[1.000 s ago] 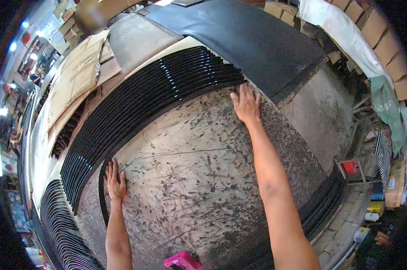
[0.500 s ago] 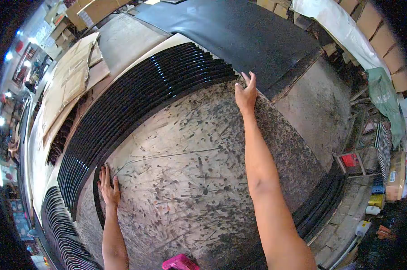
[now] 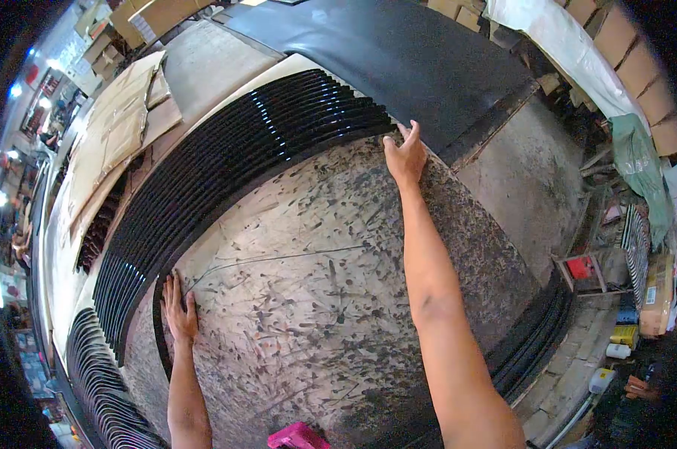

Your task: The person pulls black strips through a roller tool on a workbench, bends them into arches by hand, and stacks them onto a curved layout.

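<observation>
Many black strips (image 3: 234,161) lie side by side in a curved row across the far part of the stained table (image 3: 293,299). My right hand (image 3: 406,156) is at the right end of this row, fingers apart, with nothing visibly held. On the left, my left hand (image 3: 180,308) rests with spread fingers beside a single black strip (image 3: 160,322), which curves along its outer side. A pink object (image 3: 299,436) lies at the near edge, partly cut off.
More curved strips (image 3: 99,374) lie at the lower left. Flattened cardboard (image 3: 118,123) sits at the upper left, a dark sheet (image 3: 398,60) at the far side. Black strips (image 3: 533,340) line the right edge, near a red item (image 3: 580,268) in a frame.
My right hand has lifted from lying flat near the strip ends and turned, its fingers curling a little. My left hand stays beside the single strip. The view has shifted slightly.
</observation>
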Tool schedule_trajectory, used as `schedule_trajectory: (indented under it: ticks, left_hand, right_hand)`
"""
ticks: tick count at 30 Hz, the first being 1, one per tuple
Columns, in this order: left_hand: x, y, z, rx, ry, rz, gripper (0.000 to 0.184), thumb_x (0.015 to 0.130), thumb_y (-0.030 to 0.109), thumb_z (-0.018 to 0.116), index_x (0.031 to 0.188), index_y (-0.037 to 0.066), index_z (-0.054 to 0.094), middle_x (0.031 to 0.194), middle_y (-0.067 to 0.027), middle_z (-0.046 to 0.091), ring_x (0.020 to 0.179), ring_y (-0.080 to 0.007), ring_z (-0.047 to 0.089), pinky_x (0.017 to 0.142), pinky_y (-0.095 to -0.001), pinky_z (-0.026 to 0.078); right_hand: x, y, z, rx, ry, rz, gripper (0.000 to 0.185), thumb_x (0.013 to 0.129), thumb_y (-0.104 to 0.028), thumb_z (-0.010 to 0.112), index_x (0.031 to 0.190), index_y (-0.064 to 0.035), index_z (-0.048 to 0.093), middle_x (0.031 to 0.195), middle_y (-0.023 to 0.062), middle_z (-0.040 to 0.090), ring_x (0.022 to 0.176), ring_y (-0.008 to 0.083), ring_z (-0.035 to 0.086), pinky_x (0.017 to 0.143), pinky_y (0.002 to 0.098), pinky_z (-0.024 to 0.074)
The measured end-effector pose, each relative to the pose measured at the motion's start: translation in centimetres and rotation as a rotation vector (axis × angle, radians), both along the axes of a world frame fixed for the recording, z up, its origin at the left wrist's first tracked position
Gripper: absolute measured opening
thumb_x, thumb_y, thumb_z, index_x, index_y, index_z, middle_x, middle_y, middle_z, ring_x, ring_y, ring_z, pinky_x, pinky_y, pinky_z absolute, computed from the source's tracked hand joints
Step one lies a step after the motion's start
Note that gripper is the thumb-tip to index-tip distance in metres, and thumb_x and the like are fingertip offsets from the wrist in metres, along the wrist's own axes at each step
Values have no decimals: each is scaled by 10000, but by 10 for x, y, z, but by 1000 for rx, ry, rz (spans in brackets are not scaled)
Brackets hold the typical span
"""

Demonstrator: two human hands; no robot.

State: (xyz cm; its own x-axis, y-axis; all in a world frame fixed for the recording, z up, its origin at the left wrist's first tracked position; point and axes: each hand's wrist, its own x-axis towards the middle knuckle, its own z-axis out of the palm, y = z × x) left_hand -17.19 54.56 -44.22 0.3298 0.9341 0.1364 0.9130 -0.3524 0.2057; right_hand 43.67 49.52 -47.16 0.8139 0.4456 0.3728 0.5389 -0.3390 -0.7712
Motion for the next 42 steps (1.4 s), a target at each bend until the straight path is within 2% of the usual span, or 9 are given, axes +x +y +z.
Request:
schedule_trajectory:
  ticks: [4,5,6,8,11,15,20,29,42]
  left_hand:
    - [-1,-2,1,-15,-19,45,582,1012,391,523,1538,169,413,1605,-128,354,1473,-390,315,1179,-591,215]
    - [0,-4,2,49,-5,39,557,1002,344,544,1505,124,454,1577,-138,398,1432,-402,379,1165,-565,274]
    - [-4,-6,-1,81,-15,38,547,998,330,549,1489,104,467,1562,-144,418,1416,-404,398,1158,-550,294]
    - [-13,-6,-9,154,-32,40,528,989,303,559,1457,65,494,1531,-155,458,1386,-409,435,1143,-521,334]
    - [-22,-44,-24,228,-78,201,511,953,237,622,1416,43,530,1493,-169,496,1368,-394,458,1134,-494,357]
    - [-30,-131,-22,174,-205,509,525,936,225,651,1418,54,530,1527,-155,458,1411,-373,412,1154,-537,310]
    - [-66,-160,-8,79,-201,626,616,938,346,643,1464,71,478,1565,-170,398,1468,-364,326,1184,-583,198]
    - [-119,-77,0,-5,-121,572,676,969,462,557,1535,132,390,1642,-137,256,1502,-373,245,1175,-647,155]
    - [-243,-34,-2,-76,-33,449,709,996,635,385,1576,233,321,1659,-70,233,1522,-334,203,1178,-675,104]
  right_hand:
    - [-25,-2,-3,-244,-319,-170,722,913,-364,612,1490,-5,366,1489,248,465,1390,410,405,1164,561,252]
    - [-41,-5,-7,-489,-394,-156,711,966,-454,522,1506,-13,382,1555,240,377,1451,447,296,1191,617,141]
    - [-59,-7,-8,-603,-373,-122,735,987,-537,455,1499,-13,399,1560,251,345,1453,464,269,1179,630,138]
    - [-105,-16,11,-673,-408,26,747,999,-569,396,1484,-1,430,1517,305,388,1456,476,263,1193,618,108]
    - [-190,-27,68,-565,-319,443,666,976,-513,498,1376,20,510,1387,323,500,1410,448,358,1180,632,144]
    - [-327,-8,11,-324,-329,956,581,975,-486,522,1352,-44,555,1469,177,496,1425,399,366,1137,667,237]
    - [-446,22,11,-350,-607,1326,585,989,-498,492,1460,-151,500,1603,68,365,1496,343,280,1163,674,192]
    - [-500,71,17,-458,-683,1213,586,1024,-531,395,1521,-222,413,1640,12,284,1510,324,230,1190,664,156]
    - [-508,72,23,-513,-646,1157,656,984,-576,445,1525,-204,419,1647,42,270,1519,370,186,1199,640,146]
